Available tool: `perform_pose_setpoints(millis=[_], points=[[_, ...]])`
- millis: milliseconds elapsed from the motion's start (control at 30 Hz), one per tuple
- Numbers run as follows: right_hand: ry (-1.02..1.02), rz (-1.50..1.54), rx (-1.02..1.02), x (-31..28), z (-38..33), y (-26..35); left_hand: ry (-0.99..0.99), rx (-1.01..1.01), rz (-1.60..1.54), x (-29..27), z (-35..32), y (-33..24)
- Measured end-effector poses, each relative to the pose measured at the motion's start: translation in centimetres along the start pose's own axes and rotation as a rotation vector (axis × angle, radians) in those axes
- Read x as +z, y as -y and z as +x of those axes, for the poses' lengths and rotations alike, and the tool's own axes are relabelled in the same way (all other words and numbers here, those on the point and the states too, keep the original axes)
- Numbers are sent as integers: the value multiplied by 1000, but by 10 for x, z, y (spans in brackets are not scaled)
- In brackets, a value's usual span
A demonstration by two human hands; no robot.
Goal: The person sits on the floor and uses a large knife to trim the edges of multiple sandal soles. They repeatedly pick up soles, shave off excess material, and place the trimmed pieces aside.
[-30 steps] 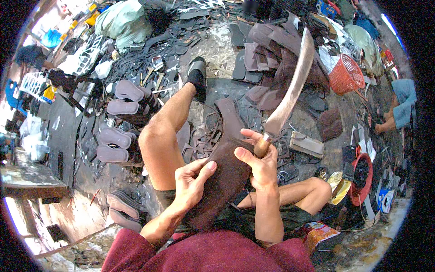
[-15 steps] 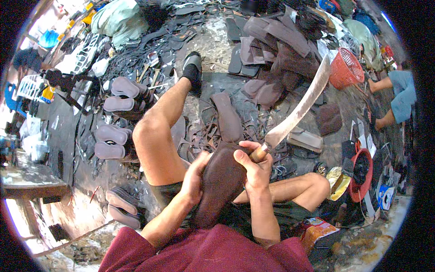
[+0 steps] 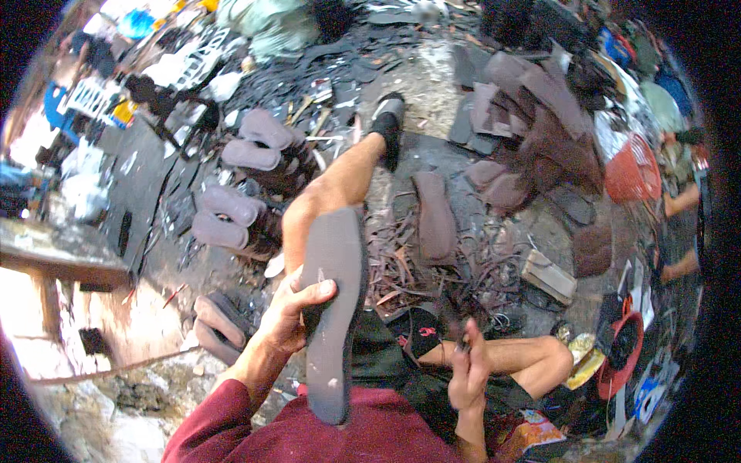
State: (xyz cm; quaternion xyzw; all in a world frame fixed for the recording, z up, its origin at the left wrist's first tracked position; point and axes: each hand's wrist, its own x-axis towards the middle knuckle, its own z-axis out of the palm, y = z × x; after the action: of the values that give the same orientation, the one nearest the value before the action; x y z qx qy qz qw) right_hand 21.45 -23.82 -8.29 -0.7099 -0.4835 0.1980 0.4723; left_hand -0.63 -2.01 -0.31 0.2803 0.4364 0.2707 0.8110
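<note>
My left hand grips a long grey shoe sole by its left edge, thumb lying across its flat face. The sole stands nearly upright in front of my lap. To the right, above my bent leg, my right hand is closed round the handle of the knife. Its blade is smeared and seen almost edge-on, pointing away from me. Beyond my lap, a brown sole piece rests on the floor beside a heap of thin brown offcuts.
Stacked soles stand on the left, with a pair of sandals nearer me. Brown sheets are piled at the far right by a red basket. A beige block and a red bowl lie rightward. Another person's legs show.
My left hand has lifted the sole leftward and turned its grey face up. My right hand has left the sole and moved right and lower with the knife. The view has shifted left.
</note>
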Motion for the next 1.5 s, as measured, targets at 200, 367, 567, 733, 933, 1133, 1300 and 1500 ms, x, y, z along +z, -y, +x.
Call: perform_pose_setpoints(millis=[200,367,567,733,933,1133,1300,1500], points=[[217,-12,74,18,-67,8,-94,-97,-109,-8,-11,12],[107,-66,38,36,-48,14,-95,-98,-26,5,-12,19],[-61,369,310,54,3,23,-36,-116,-22,-7,10,15],[18,35,6,27,-15,-5,118,-121,38,-29,2,17],[121,40,2,28,-29,-16,41,-184,-25,-39,5,26],[72,-83,-38,44,26,-1,96,-200,20,-32,14,18],[430,-151,-128,0,100,20,150,-257,159,-39,17,6],[716,-154,-212,-14,172,47,288,-230,349,-37,22,0]])
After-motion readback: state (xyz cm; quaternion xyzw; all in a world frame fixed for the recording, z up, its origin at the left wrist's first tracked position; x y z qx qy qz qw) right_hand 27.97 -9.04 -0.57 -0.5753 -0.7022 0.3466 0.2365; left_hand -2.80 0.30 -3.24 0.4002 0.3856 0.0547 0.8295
